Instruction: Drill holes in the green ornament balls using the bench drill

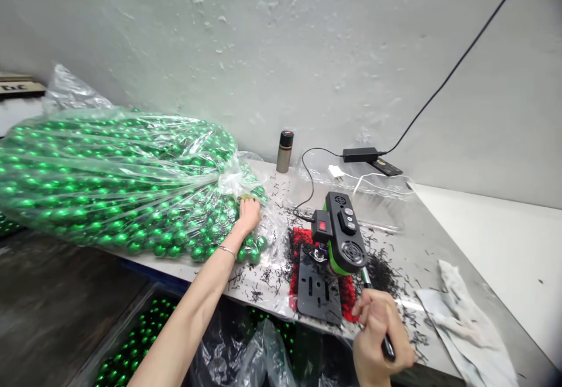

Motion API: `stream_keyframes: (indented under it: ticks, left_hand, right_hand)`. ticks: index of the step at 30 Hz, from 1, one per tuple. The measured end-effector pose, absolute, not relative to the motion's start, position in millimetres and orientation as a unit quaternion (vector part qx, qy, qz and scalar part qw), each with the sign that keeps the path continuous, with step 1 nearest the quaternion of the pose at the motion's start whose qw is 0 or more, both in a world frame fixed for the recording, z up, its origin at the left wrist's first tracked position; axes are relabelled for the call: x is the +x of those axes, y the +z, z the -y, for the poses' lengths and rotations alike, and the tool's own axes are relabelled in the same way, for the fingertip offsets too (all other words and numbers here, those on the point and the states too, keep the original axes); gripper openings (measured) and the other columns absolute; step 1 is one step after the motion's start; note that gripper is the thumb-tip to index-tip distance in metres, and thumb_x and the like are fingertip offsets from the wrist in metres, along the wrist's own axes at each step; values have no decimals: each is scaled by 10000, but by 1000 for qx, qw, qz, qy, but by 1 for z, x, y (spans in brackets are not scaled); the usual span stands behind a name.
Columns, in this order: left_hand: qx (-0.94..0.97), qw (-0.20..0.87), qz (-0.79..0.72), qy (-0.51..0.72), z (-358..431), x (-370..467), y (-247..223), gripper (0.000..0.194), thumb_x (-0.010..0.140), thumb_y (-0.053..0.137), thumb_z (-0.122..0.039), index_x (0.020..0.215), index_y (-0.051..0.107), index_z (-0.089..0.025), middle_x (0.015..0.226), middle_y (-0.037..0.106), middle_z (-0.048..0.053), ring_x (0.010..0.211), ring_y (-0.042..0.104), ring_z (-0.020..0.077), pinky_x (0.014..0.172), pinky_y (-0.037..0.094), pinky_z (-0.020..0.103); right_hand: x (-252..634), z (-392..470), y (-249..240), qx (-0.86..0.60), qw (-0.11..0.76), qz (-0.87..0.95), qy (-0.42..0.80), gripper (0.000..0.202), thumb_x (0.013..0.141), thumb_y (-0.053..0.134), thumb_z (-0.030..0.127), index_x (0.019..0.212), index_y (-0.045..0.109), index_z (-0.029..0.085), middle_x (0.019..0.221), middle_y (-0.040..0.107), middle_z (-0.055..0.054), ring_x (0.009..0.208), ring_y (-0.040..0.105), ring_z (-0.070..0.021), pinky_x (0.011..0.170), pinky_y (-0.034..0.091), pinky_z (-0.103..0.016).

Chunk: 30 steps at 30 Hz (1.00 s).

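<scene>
My left hand [250,212] reaches to the gathered mouth of a big clear plastic bag [144,167] full of shiny green balls [164,237]. Its fingers are curled down at the bag's mouth; what they hold, if anything, is hidden. My right hand [380,334] is closed around a lever handle [388,347], a metal rod with a black grip, at the right of a small bench machine [345,229]. The machine has a black and green head, a red switch and a slotted black base plate [319,293]. Some loose green balls [253,249] lie just below my left hand.
Small black scraps litter the table and a red mat [349,299]. A bottle [285,151] stands by the wall. A power adapter [360,154] and cables lie behind the machine; white cloths [469,322] lie right. Below the edge sits a bin of green balls [136,334].
</scene>
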<state>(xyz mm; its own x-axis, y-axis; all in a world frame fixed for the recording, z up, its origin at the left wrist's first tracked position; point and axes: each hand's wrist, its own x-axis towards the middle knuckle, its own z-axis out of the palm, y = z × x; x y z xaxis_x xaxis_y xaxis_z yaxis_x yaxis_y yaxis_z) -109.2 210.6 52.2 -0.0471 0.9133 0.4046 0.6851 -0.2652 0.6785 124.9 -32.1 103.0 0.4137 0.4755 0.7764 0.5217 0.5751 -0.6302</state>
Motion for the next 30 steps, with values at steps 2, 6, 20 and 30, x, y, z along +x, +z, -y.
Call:
stream_keyframes:
  ticks: [2,6,20,30]
  left_hand:
    - [665,179,-592,420,-208,-108,54,235,817,689,-201,641,533,-215,745,634,81,974,655,281,968,461,440]
    - [652,227,-585,426,-189,-110,63,128,841,698,-282,811,632,-177,808,662,66,905,676,254,872,518,381]
    - [279,706,-444,476,-26,-63,32,318,785,792,-381,1012,712,-173,1005,761,80,856,721,175,752,587,282]
    - [670,316,-513,433,-14,0,6,347,803,784,-395,1121,734,-267,1050,724,58,1066,622,251,1020,411,454]
  right_hand:
    - [125,32,102,-461,705,539,-18,339,921,499,101,600,433,190,628,510,5,565,508,-111,501,373,-267]
    - [126,32,102,-466,697,545,-18,344,924,489,105,596,437,194,619,505,6,582,519,-118,516,382,-267]
    - [129,33,99,-485,671,560,-22,341,962,448,156,625,468,202,657,525,11,604,526,-117,556,387,-271]
    - [131,34,100,-486,656,577,-33,314,959,446,163,654,507,203,659,539,3,627,538,-129,587,415,-284]
